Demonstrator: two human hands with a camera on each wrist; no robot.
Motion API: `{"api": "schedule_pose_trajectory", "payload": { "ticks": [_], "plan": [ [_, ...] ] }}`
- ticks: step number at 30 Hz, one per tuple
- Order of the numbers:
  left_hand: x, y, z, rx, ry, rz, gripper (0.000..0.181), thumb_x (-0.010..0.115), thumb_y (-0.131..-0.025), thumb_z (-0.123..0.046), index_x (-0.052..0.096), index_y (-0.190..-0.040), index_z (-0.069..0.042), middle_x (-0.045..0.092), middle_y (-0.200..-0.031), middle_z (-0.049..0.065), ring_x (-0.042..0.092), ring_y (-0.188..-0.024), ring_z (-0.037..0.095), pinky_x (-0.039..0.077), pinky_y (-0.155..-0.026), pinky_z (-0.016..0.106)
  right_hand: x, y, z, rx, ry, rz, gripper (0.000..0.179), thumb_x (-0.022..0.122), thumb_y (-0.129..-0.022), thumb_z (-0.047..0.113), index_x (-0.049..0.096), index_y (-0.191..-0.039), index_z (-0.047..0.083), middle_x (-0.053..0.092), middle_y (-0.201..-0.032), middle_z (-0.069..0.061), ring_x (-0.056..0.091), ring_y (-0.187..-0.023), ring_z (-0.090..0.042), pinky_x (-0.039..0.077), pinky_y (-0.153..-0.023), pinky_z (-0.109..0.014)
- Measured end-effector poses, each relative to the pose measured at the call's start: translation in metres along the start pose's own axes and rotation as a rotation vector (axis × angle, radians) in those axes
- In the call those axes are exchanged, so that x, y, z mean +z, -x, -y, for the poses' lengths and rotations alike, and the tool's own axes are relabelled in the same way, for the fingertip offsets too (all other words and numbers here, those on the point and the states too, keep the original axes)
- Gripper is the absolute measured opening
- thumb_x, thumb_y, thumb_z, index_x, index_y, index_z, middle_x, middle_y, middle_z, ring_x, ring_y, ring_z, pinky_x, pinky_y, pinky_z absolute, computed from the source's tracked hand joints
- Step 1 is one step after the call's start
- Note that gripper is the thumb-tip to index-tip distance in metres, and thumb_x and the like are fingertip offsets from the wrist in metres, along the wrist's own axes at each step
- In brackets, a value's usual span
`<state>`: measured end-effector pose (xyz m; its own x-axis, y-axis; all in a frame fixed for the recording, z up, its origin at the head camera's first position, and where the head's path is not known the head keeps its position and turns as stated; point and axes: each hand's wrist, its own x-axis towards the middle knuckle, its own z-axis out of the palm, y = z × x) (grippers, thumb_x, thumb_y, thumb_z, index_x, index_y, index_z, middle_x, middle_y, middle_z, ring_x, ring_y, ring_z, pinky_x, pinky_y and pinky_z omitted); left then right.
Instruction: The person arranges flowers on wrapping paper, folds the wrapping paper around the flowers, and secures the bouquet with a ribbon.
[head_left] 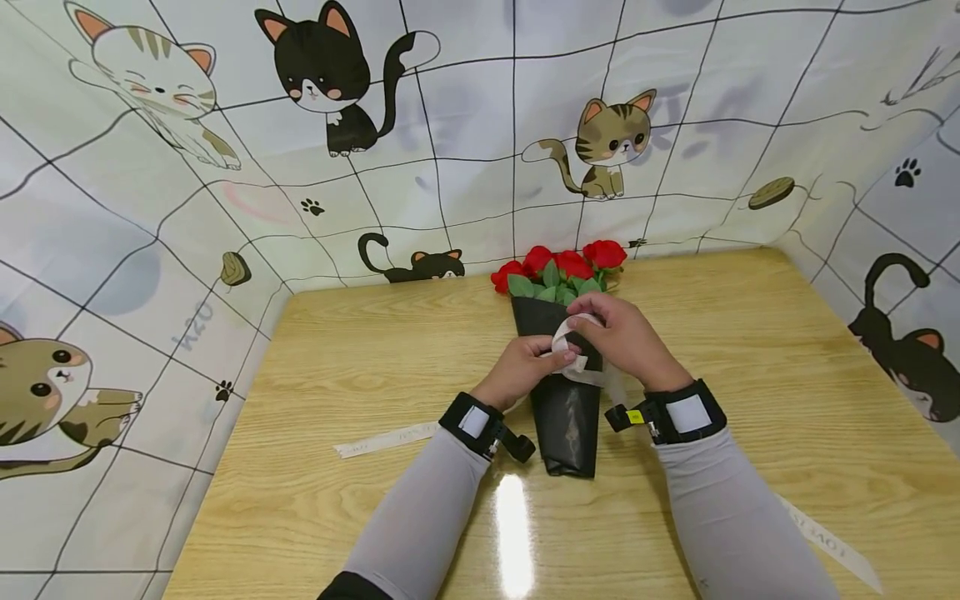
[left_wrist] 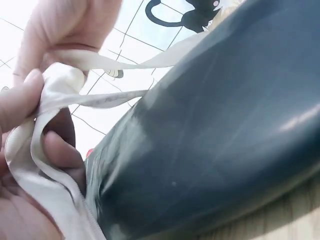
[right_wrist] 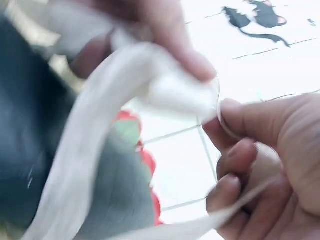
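Note:
A bouquet of red roses (head_left: 573, 265) with green leaves lies on the table in a black wrapper (head_left: 566, 433). A white ribbon (head_left: 561, 340) runs around the wrapper's middle and is looped above it. My left hand (head_left: 521, 367) pinches the ribbon between thumb and fingers, over the wrapper's left side. On the other side, my right hand (head_left: 626, 337) pinches the top of the loop. In the left wrist view, folds of ribbon (left_wrist: 62, 87) pass between the left thumb and fingers. The right wrist view is blurred, but ribbon runs through the curled fingers (right_wrist: 235, 160).
One printed ribbon tail (head_left: 386, 440) stretches left across the wooden table (head_left: 360, 358). Another ribbon end (head_left: 832, 542) lies at the lower right, beyond the right forearm. Cat-patterned cloth (head_left: 480, 108) hangs behind the table and at both sides.

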<state>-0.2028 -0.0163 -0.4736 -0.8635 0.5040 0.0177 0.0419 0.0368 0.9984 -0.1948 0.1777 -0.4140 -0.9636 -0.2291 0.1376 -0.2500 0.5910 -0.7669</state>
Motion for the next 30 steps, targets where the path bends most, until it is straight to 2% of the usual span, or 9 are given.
{"api": "schedule_pose_trajectory", "payload": {
  "ticks": [4,7,9,11,14,16,20,27,30],
  "plan": [
    [0.0,-0.002,0.001,0.006,0.027,-0.079,0.027,0.072,-0.099,-0.017,0.076,-0.119,0.0,0.077,-0.117,0.012,0.065,-0.098,0.003,0.051,-0.079,0.019,0.002,-0.001,-0.007,-0.055,0.084,-0.098,0.022,0.066,-0.102,0.015,0.069,-0.121,0.003,0.069,-0.121,-0.016,0.062,-0.109,-0.033,0.051,-0.094,-0.053],
    [0.0,-0.003,0.003,0.004,0.074,-0.152,0.027,0.073,-0.098,-0.018,0.076,-0.119,-0.001,0.078,-0.112,0.008,0.066,-0.097,0.003,0.052,-0.081,0.019,0.002,-0.001,-0.009,-0.151,0.102,-0.122,0.018,0.067,-0.101,0.012,0.071,-0.116,0.004,0.069,-0.116,-0.013,0.061,-0.102,-0.029,0.05,-0.089,-0.049],
    [-0.001,-0.004,0.003,0.006,0.108,-0.184,0.027,0.073,-0.098,-0.017,0.076,-0.118,0.001,0.079,-0.105,0.003,0.066,-0.093,0.004,0.052,-0.079,0.02,0.001,0.002,-0.008,-0.187,0.081,-0.072,0.016,0.071,-0.099,0.015,0.073,-0.113,0.007,0.069,-0.111,-0.009,0.06,-0.095,-0.024,0.05,-0.082,-0.043],
    [-0.001,-0.004,0.003,0.01,0.123,-0.203,0.026,0.072,-0.098,-0.017,0.075,-0.115,0.003,0.077,-0.096,-0.001,0.064,-0.088,0.005,0.051,-0.076,0.02,0.0,0.003,-0.008,-0.181,0.054,0.018,0.02,0.075,-0.096,0.018,0.072,-0.115,0.011,0.069,-0.108,-0.005,0.061,-0.094,-0.02,0.051,-0.08,-0.038],
    [-0.001,-0.003,0.001,0.011,0.129,-0.214,0.026,0.071,-0.099,-0.016,0.074,-0.113,0.005,0.073,-0.089,-0.006,0.064,-0.083,0.005,0.05,-0.073,0.02,0.0,0.006,-0.006,-0.134,0.074,0.135,0.033,0.082,-0.091,0.023,0.069,-0.12,0.014,0.068,-0.109,-0.002,0.062,-0.095,-0.018,0.052,-0.08,-0.035],
    [-0.001,-0.002,0.0,0.01,0.129,-0.219,0.026,0.071,-0.099,-0.016,0.073,-0.113,0.006,0.072,-0.087,-0.008,0.064,-0.082,0.004,0.05,-0.072,0.019,0.0,0.006,-0.005,-0.115,0.119,0.16,0.037,0.083,-0.09,0.021,0.067,-0.122,0.012,0.067,-0.108,-0.004,0.062,-0.094,-0.02,0.052,-0.081,-0.037],
    [-0.001,-0.002,-0.001,0.01,0.146,-0.22,0.026,0.071,-0.099,-0.015,0.072,-0.114,0.006,0.073,-0.088,-0.007,0.064,-0.084,0.003,0.051,-0.073,0.018,-0.001,0.007,-0.005,-0.125,0.212,0.155,0.033,0.083,-0.089,0.021,0.068,-0.117,0.01,0.065,-0.101,-0.005,0.059,-0.089,-0.022,0.051,-0.078,-0.038],
    [0.0,-0.003,0.0,0.022,0.144,-0.221,0.024,0.071,-0.099,-0.016,0.071,-0.111,0.005,0.071,-0.085,-0.008,0.063,-0.081,0.004,0.049,-0.07,0.018,0.002,0.008,-0.009,-0.198,0.264,0.114,0.015,0.079,-0.092,0.017,0.072,-0.104,0.011,0.065,-0.094,-0.003,0.061,-0.085,-0.022,0.052,-0.076,-0.038],
    [-0.001,-0.003,0.001,0.013,0.119,-0.228,0.027,0.073,-0.099,-0.019,0.069,-0.116,0.001,0.074,-0.09,-0.003,0.063,-0.084,0.005,0.048,-0.071,0.019,0.001,0.009,-0.009,-0.212,0.27,0.095,0.009,0.076,-0.095,0.015,0.072,-0.102,0.011,0.066,-0.094,-0.003,0.062,-0.086,-0.02,0.053,-0.078,-0.039]
  ]
}}
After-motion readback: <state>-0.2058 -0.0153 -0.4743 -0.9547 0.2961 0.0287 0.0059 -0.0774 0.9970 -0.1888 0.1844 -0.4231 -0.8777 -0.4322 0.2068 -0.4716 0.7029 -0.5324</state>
